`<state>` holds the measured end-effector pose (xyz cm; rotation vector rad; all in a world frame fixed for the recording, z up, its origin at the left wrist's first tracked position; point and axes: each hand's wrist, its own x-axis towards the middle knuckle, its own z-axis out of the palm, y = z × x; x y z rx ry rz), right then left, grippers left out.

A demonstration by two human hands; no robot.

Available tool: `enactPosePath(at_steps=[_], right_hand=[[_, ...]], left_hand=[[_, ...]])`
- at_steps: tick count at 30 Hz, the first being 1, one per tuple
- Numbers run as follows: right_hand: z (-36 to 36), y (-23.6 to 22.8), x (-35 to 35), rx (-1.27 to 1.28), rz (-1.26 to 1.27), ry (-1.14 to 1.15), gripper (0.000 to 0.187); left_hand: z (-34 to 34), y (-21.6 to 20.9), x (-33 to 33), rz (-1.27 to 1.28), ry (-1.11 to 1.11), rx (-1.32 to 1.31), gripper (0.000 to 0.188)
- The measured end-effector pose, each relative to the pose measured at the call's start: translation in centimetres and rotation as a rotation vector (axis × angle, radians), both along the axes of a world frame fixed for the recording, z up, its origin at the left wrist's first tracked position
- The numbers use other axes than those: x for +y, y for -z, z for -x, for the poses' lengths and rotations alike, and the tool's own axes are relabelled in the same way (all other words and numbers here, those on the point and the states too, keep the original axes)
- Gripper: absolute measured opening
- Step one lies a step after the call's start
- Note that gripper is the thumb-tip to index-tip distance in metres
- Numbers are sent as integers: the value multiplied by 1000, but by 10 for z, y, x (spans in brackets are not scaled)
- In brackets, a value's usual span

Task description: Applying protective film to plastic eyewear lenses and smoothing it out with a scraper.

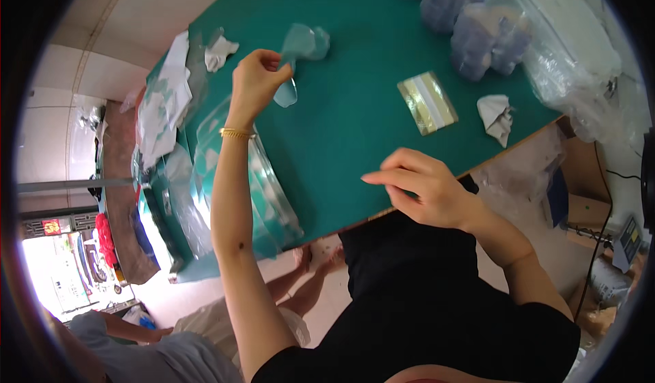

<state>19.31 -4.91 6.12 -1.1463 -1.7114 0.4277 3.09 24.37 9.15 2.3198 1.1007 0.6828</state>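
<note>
My left hand [259, 79] is over the far left part of the green table, thumb and fingers closed on a clear plastic piece [305, 42]. Rounded, see-through parts show above and below the fingertips; whether this is one piece or two I cannot tell. My right hand [426, 188] hovers above the table's near edge. Its index finger reaches left, the other fingers are loosely bent, and nothing shows in them. Beyond it lies a flat yellowish packet with a pale band [428, 103], and a crumpled white paper [496, 118] sits to the right.
Clear plastic sheets [263, 185] and white paper [167, 103] cover the table's left side, with another crumpled paper [220, 53] nearby. Bundles of bluish clear plastic [471, 28] stand at the far right, beside clear bags [573, 76]. Another person [164, 352] is at lower left.
</note>
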Motion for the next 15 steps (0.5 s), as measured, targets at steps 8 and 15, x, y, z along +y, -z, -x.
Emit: enactPosePath(at_steps=[8, 15], right_hand=[[-144, -103, -24, -326, -83, 623, 24], [-260, -89, 48, -789, 386, 491, 44]], left_hand=[[-42, 22, 87, -185, 265, 597, 55], [-63, 43, 84, -148, 406, 495, 101]])
